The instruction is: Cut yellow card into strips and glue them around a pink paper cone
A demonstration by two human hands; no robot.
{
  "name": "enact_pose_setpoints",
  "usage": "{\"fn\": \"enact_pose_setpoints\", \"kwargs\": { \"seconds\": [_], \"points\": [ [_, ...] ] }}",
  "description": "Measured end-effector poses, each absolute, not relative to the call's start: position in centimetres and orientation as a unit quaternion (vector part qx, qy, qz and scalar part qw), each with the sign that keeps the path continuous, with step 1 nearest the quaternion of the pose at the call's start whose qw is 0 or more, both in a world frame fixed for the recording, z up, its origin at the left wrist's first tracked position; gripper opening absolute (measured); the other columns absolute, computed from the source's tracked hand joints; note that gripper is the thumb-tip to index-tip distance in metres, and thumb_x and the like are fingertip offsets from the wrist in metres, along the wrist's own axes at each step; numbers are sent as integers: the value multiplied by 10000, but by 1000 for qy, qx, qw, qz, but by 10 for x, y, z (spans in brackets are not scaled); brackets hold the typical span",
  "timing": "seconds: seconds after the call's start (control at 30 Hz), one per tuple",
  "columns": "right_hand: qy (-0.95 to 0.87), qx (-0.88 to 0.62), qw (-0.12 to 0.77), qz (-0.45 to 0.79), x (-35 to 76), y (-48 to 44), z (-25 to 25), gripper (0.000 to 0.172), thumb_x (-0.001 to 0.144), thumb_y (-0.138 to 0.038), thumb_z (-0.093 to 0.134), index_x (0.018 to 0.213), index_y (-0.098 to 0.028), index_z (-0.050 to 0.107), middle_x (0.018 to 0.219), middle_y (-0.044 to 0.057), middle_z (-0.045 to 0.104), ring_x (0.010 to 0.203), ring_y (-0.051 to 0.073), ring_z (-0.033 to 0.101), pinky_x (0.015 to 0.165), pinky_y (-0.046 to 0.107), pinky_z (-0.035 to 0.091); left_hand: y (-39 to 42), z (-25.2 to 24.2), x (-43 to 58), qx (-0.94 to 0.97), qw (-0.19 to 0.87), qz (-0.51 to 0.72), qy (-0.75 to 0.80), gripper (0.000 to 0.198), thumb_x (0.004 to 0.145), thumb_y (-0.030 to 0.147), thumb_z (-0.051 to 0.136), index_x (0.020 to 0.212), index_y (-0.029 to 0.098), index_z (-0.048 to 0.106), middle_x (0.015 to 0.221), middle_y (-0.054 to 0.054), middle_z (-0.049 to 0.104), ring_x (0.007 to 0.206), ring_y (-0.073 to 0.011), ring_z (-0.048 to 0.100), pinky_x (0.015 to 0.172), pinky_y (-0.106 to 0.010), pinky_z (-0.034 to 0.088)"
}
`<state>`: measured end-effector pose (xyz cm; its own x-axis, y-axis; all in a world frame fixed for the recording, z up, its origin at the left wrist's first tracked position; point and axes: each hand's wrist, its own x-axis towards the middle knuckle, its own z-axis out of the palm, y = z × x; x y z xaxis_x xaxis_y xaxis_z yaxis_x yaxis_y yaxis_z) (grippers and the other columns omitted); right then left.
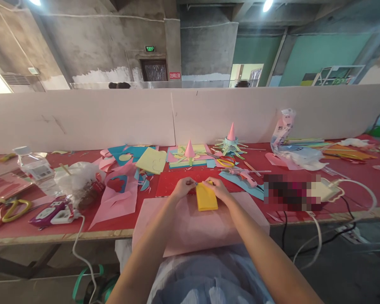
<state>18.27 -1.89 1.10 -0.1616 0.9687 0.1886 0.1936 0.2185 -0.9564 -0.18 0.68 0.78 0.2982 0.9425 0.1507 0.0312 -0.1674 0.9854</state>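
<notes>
Both my hands meet over a small yellow folded paper (206, 197) that lies on a large pink sheet (190, 228) at the table's near edge. My left hand (184, 187) is closed in a pinch at the paper's top left corner, with something small and dark at its fingertips. My right hand (215, 187) has its fingers curled onto the paper's top edge. A red sheet (177, 179) lies just beyond the hands.
Pink paper cones (189, 149) (231, 132), coloured paper scraps and a glue gun (244, 175) lie behind. At left are a water bottle (34, 169), a plastic bag, yellow-handled scissors (14, 210) and a power strip (52, 213). Cables hang at the right. A white partition (114, 116) backs the table.
</notes>
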Motion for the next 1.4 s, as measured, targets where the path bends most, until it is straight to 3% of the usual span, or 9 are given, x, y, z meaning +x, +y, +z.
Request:
{"fn": "enact_pose_setpoints", "kwargs": {
  "seconds": [0.23,0.47,0.73,1.07,1.23,1.4],
  "points": [
    [-645,-465,483,367,182,-18,11,356,710,-540,565,667,-187,541,574,-34,491,525,102,426,488,211,302,2,10,3,593,550,416,415,310,681,414,668,817,149,580,643,-12,629,562,-126,598,529,-234,474],
    [-640,-469,496,352,181,-22,14,379,710,-568,556,665,-193,528,567,-34,480,524,107,429,483,218,302,-3,13,4,628,532,398,405,327,669,448,664,625,155,524,535,10,548,488,-103,533,473,-208,420],
    [-561,-466,493,474,179,-25,13,474,720,-679,449,674,-207,468,579,-15,506,463,120,429,404,231,266,-4,22,3,616,525,430,400,349,661,454,658,609,175,455,560,28,545,511,-112,548,493,-231,461],
    [-614,-483,525,339,183,-16,10,480,750,-647,456,597,-193,436,562,-11,474,539,131,434,499,243,310,-1,13,6,628,538,387,408,342,685,491,622,639,167,520,562,19,547,500,-110,540,477,-217,439],
    [-588,-494,512,384,180,-20,13,505,717,-693,446,591,-204,437,522,-12,468,486,138,432,474,259,317,1,12,4,618,532,415,405,387,647,503,646,598,167,462,566,21,522,497,-102,515,445,-203,419],
    [-629,-463,485,395,180,-20,13,498,738,-665,442,584,-193,410,542,-18,440,555,131,430,535,242,331,6,9,1,622,473,451,432,413,670,551,597,620,165,459,590,9,544,532,-113,535,467,-206,426]
  ]
}}
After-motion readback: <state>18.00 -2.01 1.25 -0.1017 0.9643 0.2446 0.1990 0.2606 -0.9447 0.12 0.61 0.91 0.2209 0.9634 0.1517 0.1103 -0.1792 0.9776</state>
